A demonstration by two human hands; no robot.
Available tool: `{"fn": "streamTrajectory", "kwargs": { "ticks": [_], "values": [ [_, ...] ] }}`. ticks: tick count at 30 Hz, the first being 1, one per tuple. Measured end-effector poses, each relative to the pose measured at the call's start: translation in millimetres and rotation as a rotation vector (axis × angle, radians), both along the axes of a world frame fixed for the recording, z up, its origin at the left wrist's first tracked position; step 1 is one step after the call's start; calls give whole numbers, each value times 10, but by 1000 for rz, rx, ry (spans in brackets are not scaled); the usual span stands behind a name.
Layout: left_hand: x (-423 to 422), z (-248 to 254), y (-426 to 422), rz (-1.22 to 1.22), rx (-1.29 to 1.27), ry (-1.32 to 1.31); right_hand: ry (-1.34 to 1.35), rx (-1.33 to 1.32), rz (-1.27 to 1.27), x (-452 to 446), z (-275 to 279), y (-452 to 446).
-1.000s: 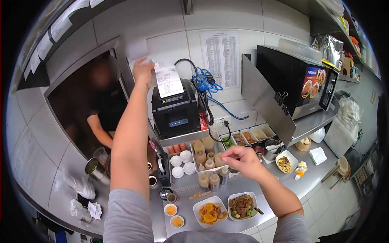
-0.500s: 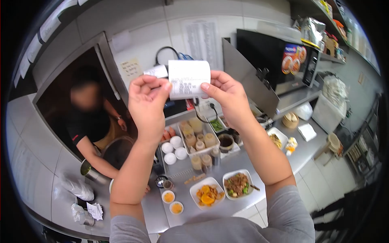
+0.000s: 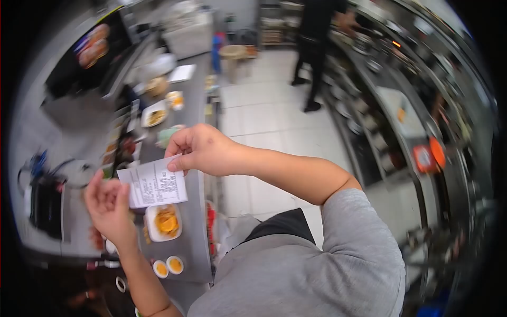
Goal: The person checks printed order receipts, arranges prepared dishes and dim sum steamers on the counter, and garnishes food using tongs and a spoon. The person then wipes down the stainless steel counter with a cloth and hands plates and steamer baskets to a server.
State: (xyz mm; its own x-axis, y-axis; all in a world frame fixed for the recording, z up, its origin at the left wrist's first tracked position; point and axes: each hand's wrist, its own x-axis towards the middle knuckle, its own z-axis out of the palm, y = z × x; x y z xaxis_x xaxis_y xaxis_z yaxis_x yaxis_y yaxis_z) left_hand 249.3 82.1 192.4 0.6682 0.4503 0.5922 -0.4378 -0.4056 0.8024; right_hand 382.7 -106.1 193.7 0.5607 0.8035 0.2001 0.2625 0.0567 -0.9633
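A printed paper receipt [image 3: 153, 184] hangs over the steel counter, its text facing up. My right hand [image 3: 200, 150] pinches its upper right corner between thumb and fingers. Beside the receipt's left edge is my left hand [image 3: 109, 206], its fingers spread and curved, holding nothing that I can make out. Just below the paper sits a white square bowl [image 3: 151, 224] of orange food, partly covered by it. Two small white cups [image 3: 160, 269] with yellow contents stand nearer the counter's lower end.
The steel counter [image 3: 193, 259] also bears a bowl of food [image 3: 155, 115] and white paper [image 3: 182, 73]. A black printer [image 3: 47, 206] stands at left. Across the tiled floor [image 3: 264, 127], a person in black [image 3: 315, 42] stands near the cooking line [image 3: 369, 105].
The view has swung right toward the aisle. The receipt came away from the printer into both hands; now the right hand grips it and the left hand's fingers have spread beside it.
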Motion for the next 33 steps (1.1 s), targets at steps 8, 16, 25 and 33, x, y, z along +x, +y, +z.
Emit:
{"fn": "streamTrajectory", "kwargs": {
  "ticks": [8,16,25,33],
  "values": [
    [47,-989,-1241,-384,140,230,-338,-397,-1032,-110,21,-2937],
    [-43,-1840,-1464,-236,149,608,-75,268,-1950,25,171,-6782],
    [306,-3890,-2888,-248,-142,923,-362,955,-2178,312,1432,-9561],
    [134,-4451,-3681,-300,246,1395,-352,1349,-2128,763,2123,-10896]
  ]
}}
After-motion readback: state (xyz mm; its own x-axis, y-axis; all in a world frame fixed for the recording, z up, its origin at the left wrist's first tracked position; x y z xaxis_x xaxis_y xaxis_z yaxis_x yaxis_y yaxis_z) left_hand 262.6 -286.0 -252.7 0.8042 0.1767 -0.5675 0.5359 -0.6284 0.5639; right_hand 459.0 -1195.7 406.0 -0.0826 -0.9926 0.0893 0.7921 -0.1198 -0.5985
